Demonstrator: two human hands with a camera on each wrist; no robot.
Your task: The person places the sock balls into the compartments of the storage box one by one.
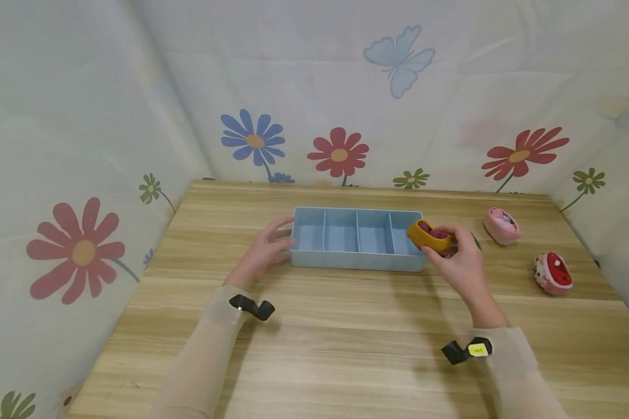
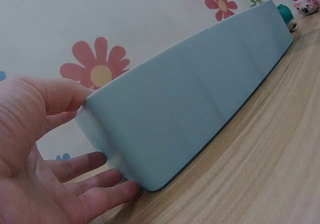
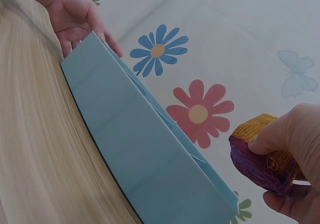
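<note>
A long light-blue box [image 1: 356,261] with several compartments in a row stands on the wooden table. My left hand [image 1: 264,253] touches its left end, fingers extended and thumb at the near corner, as the left wrist view shows. Over the box's right end my right hand [image 1: 462,262] pinches a rolled-up sock [image 1: 424,235], mustard yellow outside with purple showing in the fold. In the right wrist view this sock [image 3: 255,156] hangs above the rim, between thumb and fingers. The box's compartments show bare floors, the rightmost one partly hidden by the sock.
To the right lie a pink rolled bundle [image 1: 502,226] and a red-and-white one [image 1: 553,273]. A green bundle [image 2: 286,14] sits just past the box's far end, mostly hidden behind my right hand in the head view. A flower-patterned cloth [image 1: 293,75] hangs behind the table.
</note>
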